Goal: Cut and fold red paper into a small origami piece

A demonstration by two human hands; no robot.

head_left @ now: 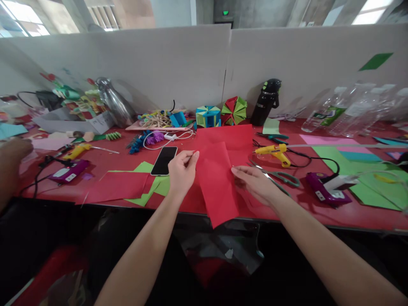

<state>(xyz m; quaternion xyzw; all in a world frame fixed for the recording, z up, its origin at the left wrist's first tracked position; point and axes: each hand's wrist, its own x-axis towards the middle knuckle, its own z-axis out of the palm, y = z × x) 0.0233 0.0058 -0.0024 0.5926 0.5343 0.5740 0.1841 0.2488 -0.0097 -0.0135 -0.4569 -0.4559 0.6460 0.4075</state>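
Observation:
A creased sheet of red paper [218,182] hangs tilted over the table's front edge, its lower corner past the edge. My left hand [182,170] is closed in a pinch at the paper's left edge. At its right edge, the thumb and fingers of my right hand [253,180] come together on the paper. Behind it lies another red sheet [226,135], partly covered. Scissors [283,176] rest just beyond my right hand, with a yellow glue gun [272,152] above them. A phone [164,161] lies beside my left hand.
Red and green sheets [117,186] lie at left, near a purple power box [69,171]. Another purple box [328,189] with cables stands at right beside green paper [379,187]. Paper models [208,116], a black bottle [266,102] and plastic bottles [353,110] line the partition. Another person's hand [14,157] is far left.

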